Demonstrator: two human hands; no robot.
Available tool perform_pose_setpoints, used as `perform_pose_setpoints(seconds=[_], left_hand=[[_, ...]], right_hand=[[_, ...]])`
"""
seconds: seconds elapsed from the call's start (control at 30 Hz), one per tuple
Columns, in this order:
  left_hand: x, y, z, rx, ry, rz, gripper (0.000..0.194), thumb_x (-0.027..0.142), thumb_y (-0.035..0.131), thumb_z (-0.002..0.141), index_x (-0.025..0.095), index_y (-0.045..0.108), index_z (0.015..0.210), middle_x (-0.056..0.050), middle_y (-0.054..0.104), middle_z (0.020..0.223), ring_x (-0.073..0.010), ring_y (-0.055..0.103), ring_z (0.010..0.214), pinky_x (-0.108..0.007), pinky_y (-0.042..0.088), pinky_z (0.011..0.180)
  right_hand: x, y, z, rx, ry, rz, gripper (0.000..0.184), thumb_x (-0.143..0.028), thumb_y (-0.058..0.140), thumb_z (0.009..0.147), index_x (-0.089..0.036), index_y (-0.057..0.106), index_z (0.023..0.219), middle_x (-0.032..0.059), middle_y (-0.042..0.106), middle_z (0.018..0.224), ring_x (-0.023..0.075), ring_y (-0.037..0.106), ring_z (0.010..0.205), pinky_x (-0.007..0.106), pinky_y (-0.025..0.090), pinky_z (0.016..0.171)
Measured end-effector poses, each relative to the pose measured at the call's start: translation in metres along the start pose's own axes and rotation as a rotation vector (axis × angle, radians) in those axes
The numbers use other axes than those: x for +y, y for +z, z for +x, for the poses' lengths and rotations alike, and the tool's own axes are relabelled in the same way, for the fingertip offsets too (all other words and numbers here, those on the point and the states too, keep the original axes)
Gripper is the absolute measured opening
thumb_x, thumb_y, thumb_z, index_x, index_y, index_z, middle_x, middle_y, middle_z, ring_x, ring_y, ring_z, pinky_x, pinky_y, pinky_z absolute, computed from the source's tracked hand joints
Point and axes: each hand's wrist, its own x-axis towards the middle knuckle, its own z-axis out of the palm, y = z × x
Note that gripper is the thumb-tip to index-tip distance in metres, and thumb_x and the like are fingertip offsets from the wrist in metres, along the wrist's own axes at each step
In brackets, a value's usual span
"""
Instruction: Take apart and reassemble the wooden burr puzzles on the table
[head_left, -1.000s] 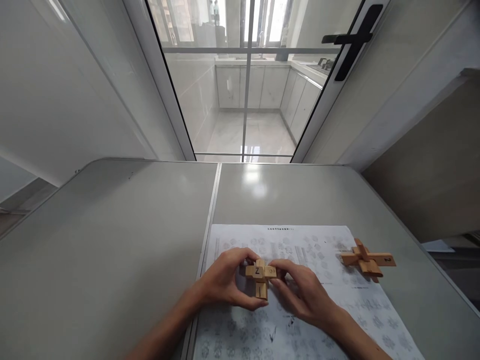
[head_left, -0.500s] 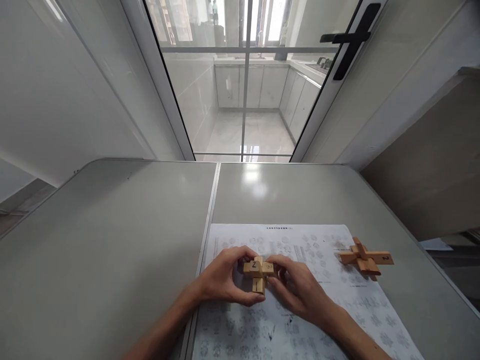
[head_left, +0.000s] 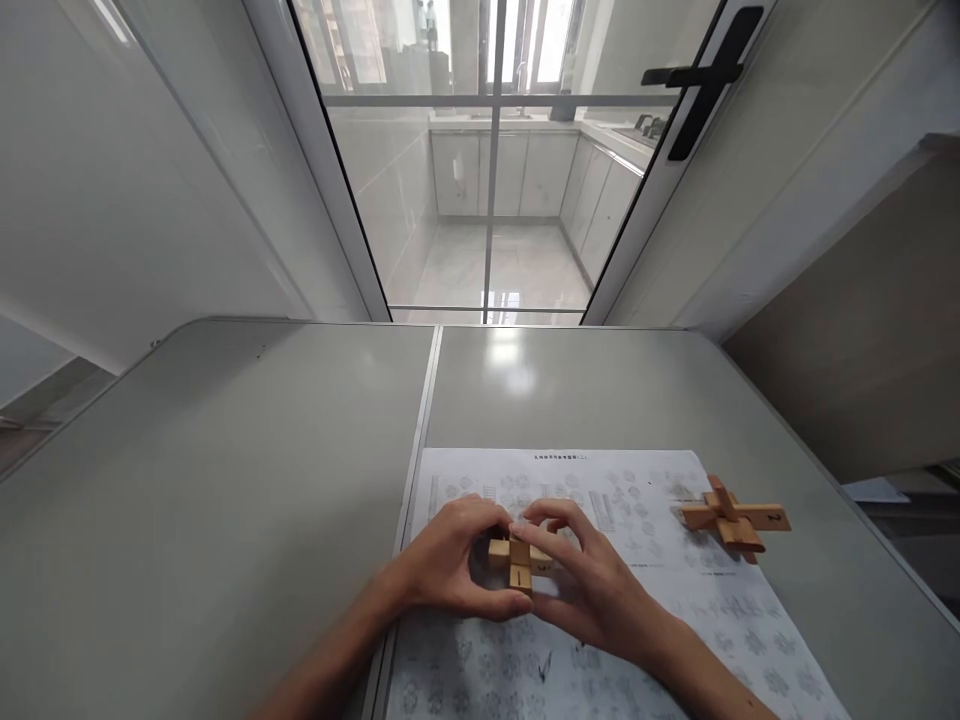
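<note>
head view: left hand [head_left: 448, 562] pinches wooden cross [head_left: 520, 576] lower centre, right hand [head_left: 600, 588] half-curled, grip unclear; prob adjusting it, next needs steadiness.

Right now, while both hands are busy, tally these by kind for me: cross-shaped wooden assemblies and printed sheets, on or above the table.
Wooden assemblies: 2 (one lighter, one darker)
Printed sheet: 1
Total: 3

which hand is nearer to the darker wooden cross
Right. The right hand is to the left of the darker cross, apart from it; the left hand is farther left, holding the lighter cross.
</note>
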Motion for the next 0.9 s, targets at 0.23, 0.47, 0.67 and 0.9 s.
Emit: perform_pose_setpoints(seconds=[0.23, 0.47, 0.67, 0.9], left_hand=[[0.002, 0.001, -0.001, 0.010, -0.025, -0.006, 0.049, 0.060, 0.084, 0.070, 0.021, 0.071, 0.097, -0.001, 0.067, 0.085, -0.0185, 0.059, 0.078, -0.031, 0.044, 0.078], [-0.001, -0.008, 0.001, -0.014, -0.038, -0.119, 0.046, 0.060, 0.075, 0.076, 0.018, 0.067, 0.093, 0.001, 0.063, 0.076, -0.0150, 0.054, 0.070, -0.027, 0.043, 0.070], [0.002, -0.012, 0.002, -0.015, -0.047, -0.160, 0.042, 0.056, 0.075, 0.077, 0.017, 0.065, 0.093, 0.003, 0.057, 0.074, -0.0131, 0.049, 0.068, -0.026, 0.040, 0.067], [0.001, -0.014, 0.002, 0.017, -0.069, -0.168, 0.054, 0.068, 0.070, 0.080, 0.018, 0.064, 0.096, 0.001, 0.059, 0.078, -0.0153, 0.050, 0.072, -0.027, 0.040, 0.069]], right_hand=[[0.001, 0.002, -0.003, 0.015, 0.004, -0.009, 0.073, -0.016, 0.073, 0.094, -0.032, 0.044, 0.159, 0.0114, 0.060, 0.125, 0.0271, 0.069, 0.110, 0.044, 0.066, 0.091], [-0.002, -0.006, -0.001, 0.083, 0.030, -0.029, 0.066, -0.015, 0.073, 0.090, -0.027, 0.050, 0.151, 0.0150, 0.064, 0.132, 0.0317, 0.070, 0.119, 0.046, 0.065, 0.098], [-0.001, -0.006, -0.002, 0.101, 0.033, -0.040, 0.066, -0.015, 0.072, 0.089, -0.027, 0.049, 0.150, 0.0156, 0.064, 0.134, 0.0313, 0.070, 0.120, 0.044, 0.066, 0.091], [-0.001, -0.005, -0.004, 0.167, 0.018, -0.049, 0.070, -0.014, 0.071, 0.089, -0.026, 0.046, 0.153, 0.0148, 0.066, 0.130, 0.0308, 0.070, 0.114, 0.045, 0.066, 0.088]])
